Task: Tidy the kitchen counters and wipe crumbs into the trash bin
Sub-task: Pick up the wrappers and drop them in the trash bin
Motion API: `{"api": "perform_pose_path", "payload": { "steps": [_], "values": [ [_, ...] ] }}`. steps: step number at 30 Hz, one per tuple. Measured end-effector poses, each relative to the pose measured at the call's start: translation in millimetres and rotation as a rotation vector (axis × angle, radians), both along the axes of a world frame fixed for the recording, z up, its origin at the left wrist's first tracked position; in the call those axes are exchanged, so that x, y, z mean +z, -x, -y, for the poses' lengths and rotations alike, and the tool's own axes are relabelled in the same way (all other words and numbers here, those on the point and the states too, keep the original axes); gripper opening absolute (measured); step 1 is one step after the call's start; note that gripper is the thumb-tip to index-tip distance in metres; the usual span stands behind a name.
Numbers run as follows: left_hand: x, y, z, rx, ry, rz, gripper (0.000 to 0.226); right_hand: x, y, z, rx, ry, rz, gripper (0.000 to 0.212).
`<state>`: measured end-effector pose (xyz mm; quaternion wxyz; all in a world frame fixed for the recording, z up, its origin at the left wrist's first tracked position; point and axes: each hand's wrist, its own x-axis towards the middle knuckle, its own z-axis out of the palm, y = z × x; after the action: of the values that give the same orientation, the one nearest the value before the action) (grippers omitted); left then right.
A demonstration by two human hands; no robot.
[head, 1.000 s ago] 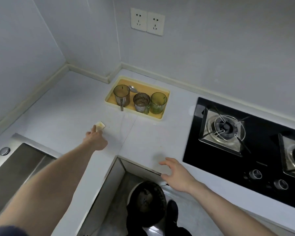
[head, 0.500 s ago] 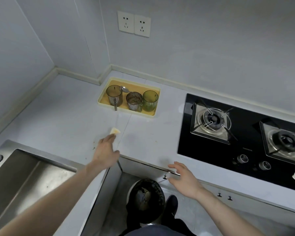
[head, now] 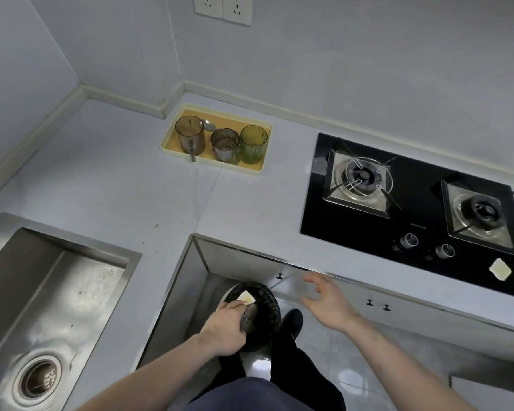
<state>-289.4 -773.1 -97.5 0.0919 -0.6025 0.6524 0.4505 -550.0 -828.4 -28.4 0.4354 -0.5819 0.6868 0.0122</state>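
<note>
Crumb (head: 247, 297) over the bin (head: 264, 318): drop straight in. Left hand (head: 226, 327) curled, grip hard to tell; right hand (head: 328, 307) open, spare. Second crumb (head: 500, 269) on stove next.

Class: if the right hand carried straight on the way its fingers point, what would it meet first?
Probably the cabinet front under the counter edge; the right hand points up-left toward it, though depth is unclear.

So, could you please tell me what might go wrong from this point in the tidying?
1. The left hand is at the trash bin rim with a pale scrap just inside; released carelessly, it might land on the floor.
2. A second pale scrap lies on the gas hob near the knobs and could be overlooked.
3. Small dark specks on the counter may get missed.
</note>
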Motion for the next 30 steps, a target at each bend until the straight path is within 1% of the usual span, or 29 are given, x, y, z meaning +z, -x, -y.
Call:
{"api": "perform_pose_path", "payload": {
  "steps": [3, 6, 13, 19, 25, 30],
  "values": [
    [-12.2, 12.4, 0.8, -0.031, -0.069, 0.034, 0.076, -2.5, 6.5, -7.5, -0.015, 0.006, -0.011, 0.050],
    [-23.7, 23.9, 6.3, -0.042, -0.096, 0.070, 0.074, -4.6, 19.0, -13.2, -0.016, -0.006, -0.028, 0.051],
    [-32.2, 43.6, 15.4, -0.080, -0.094, 0.109, 0.073, -2.7, 49.4, -29.8, -0.047, -0.028, -0.034, 0.053],
    [-24.0, 59.3, 17.7, -0.119, -0.100, 0.123, 0.065, 0.8, 68.2, -35.5, -0.087, 0.002, -0.005, 0.050],
    [-16.3, 66.4, 14.7, -0.091, -0.109, 0.158, 0.074, -5.6, 95.8, -48.8, -0.098, 0.035, -0.019, 0.051],
    [-4.4, 74.6, 10.2, -0.109, -0.091, 0.164, 0.074, -20.0, 126.9, -56.7, -0.153, -0.003, 0.035, 0.051]
  ]
}}
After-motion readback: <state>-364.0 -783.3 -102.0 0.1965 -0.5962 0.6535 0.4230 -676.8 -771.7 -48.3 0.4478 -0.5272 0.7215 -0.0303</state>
